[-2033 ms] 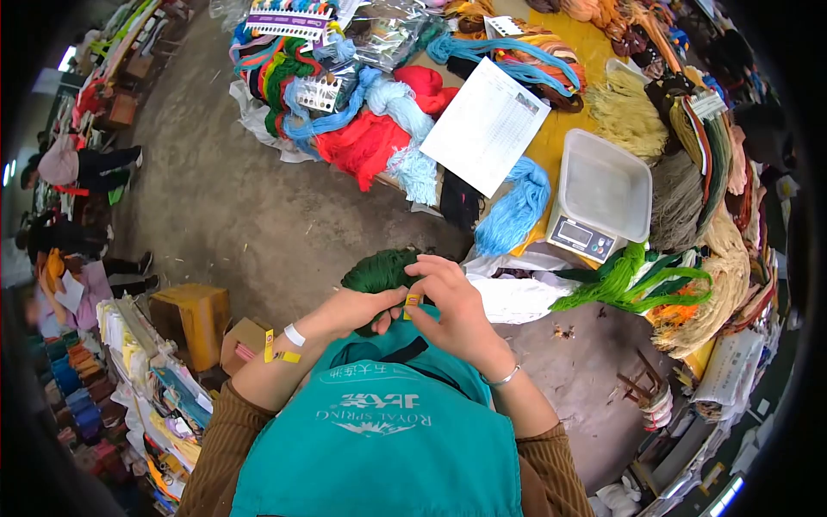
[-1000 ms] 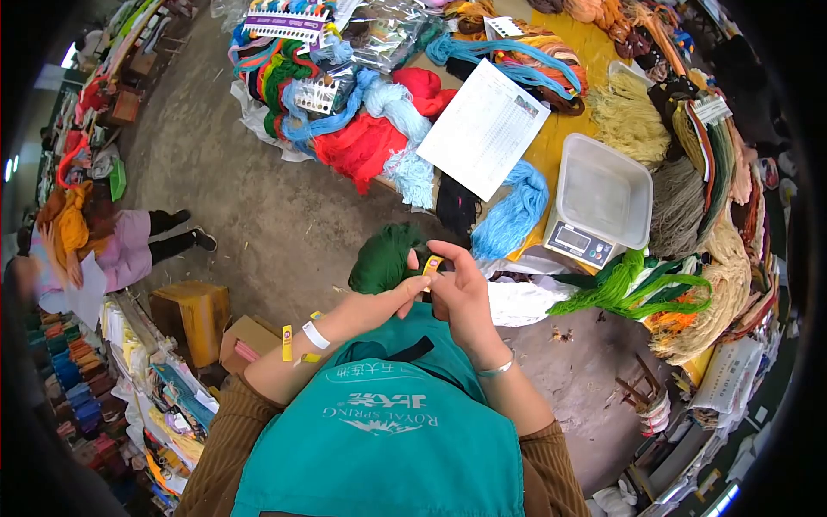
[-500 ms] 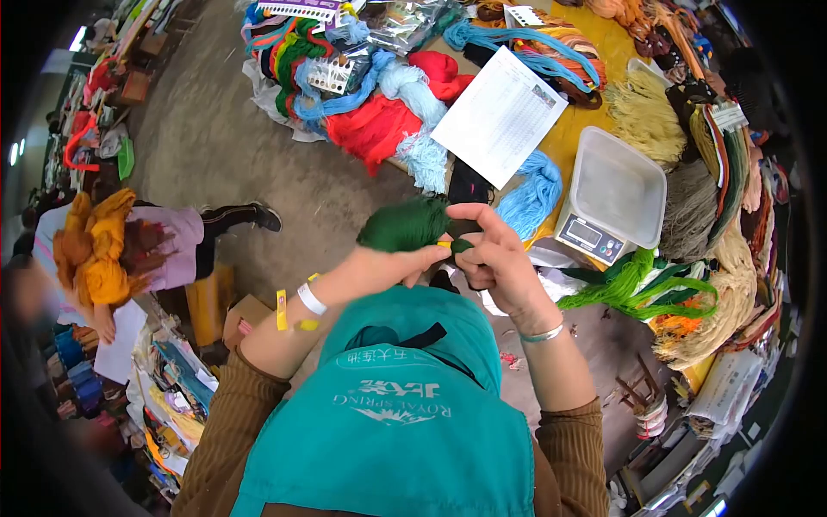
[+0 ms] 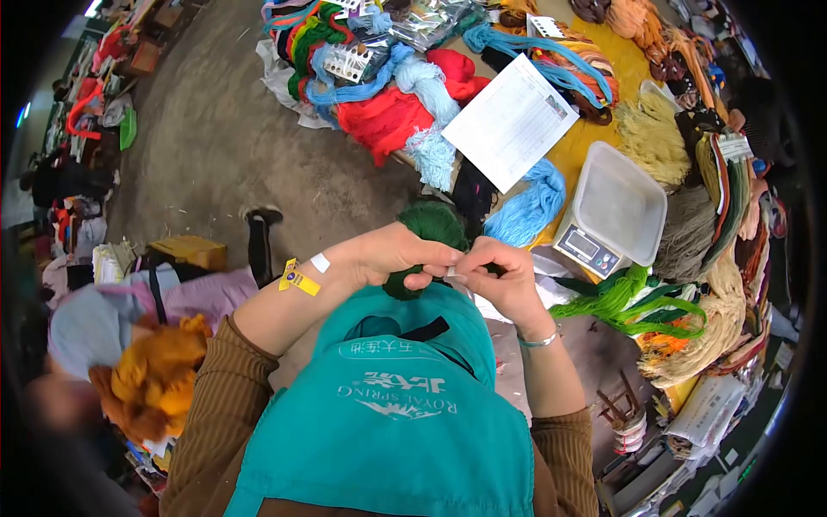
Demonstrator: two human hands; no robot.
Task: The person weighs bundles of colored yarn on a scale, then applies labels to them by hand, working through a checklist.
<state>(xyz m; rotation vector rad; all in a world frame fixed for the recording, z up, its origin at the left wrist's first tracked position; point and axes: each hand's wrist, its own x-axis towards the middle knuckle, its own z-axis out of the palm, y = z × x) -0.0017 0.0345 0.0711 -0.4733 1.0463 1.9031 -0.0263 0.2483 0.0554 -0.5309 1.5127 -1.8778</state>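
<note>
A dark green yarn skein (image 4: pixel 428 226) hangs in front of my chest, over the edge of the table. My left hand (image 4: pixel 398 253) is closed around the skein's middle. My right hand (image 4: pixel 498 271) meets it from the right, thumb and fingers pinched on a small pale tag at the skein; the tag is mostly hidden. Yellow labels (image 4: pixel 298 279) and a white strip are stuck on my left forearm. A teal apron (image 4: pixel 392 405) covers my front.
A yellow table carries a digital scale (image 4: pixel 588 246) with a clear tub (image 4: pixel 622 202), a printed sheet (image 4: pixel 512 121), blue yarn (image 4: pixel 527 207), bright green yarn (image 4: pixel 622 297), and red and tan skeins. At left a person (image 4: pixel 146 345) carrying orange yarn passes close by.
My hands with the green skein dropped lower and closer to my chest. The right hand's fingers closed in on the tag. The person with orange yarn walked nearer, to my lower left.
</note>
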